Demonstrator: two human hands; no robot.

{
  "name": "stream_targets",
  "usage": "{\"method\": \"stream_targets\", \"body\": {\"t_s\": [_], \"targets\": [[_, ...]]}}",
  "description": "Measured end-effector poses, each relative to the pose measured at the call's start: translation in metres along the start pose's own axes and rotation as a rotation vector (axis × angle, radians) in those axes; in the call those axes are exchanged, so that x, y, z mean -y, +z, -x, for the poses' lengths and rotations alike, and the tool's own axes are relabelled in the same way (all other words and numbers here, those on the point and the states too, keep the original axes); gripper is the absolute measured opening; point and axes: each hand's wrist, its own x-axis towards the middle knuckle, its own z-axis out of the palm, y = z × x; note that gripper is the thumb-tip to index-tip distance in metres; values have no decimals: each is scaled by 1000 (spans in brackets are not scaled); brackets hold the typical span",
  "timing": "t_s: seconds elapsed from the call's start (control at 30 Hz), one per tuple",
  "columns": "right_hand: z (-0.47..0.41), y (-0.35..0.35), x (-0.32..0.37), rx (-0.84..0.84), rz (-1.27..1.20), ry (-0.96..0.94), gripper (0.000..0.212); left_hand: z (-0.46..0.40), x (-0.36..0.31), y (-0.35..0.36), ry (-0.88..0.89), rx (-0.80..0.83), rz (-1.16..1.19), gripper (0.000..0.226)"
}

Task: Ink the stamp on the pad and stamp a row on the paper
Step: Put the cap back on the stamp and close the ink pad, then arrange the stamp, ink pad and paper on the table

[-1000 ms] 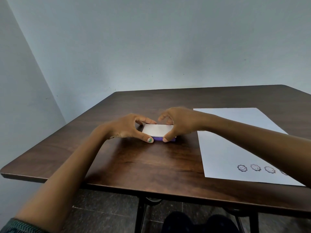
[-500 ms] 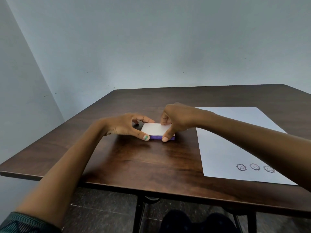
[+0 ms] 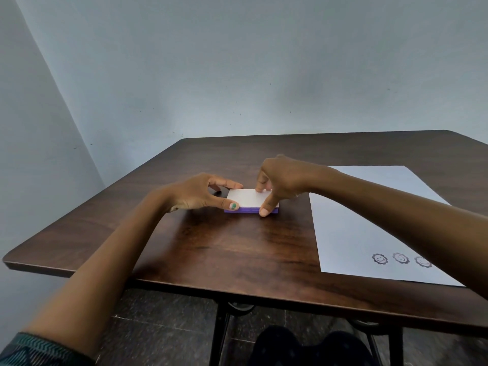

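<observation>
The ink pad point(image 3: 247, 200) is a flat purple box with a white lid, lying shut near the middle of the dark wooden table point(image 3: 237, 254). My left hand point(image 3: 200, 192) grips its left end between thumb and fingers. My right hand point(image 3: 280, 180) holds its right end, thumb on the front edge and fingers on the lid. To the right lies the white paper point(image 3: 351, 225), with a row of smiley flower stamp prints point(image 3: 401, 258) near its front edge, partly hidden by my right forearm. No stamp is visible.
The table's front edge runs close to me, with its left corner at the lower left. A pale wall stands behind and to the left. Metal table legs point(image 3: 221, 334) and a dark tiled floor show below the edge.
Both hands stay on the ink pad. My right hand has lifted its knuckles and shifted its fingers onto the lid's right end. The view has tilted slightly.
</observation>
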Motion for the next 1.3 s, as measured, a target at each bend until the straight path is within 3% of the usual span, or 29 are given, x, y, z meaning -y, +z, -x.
{"method": "stream_targets", "body": {"t_s": [0.27, 0.53, 0.67, 0.87, 1.1, 1.3], "targets": [[-9, 0, -8, -107, 112, 56, 57, -11, 2, 2, -8, -59, 5, 54], [-11, 2, -14, -106, 108, 67, 61, -11, 11, 8, 26, -90, 31, 55], [-6, 1, -15, -117, 87, 77, 66, -10, 7, 11, 57, -100, -12, 67], [15, 2, -22, -338, 71, 39, 53, -13, -3, 24, 57, -272, -135, 75], [53, 8, -43, -550, -20, 62, 36, -12, -33, 59, 156, -507, -416, 52], [87, 22, -66, -577, -44, 115, 39, 0, -50, 83, 224, -525, -471, 51]]}}
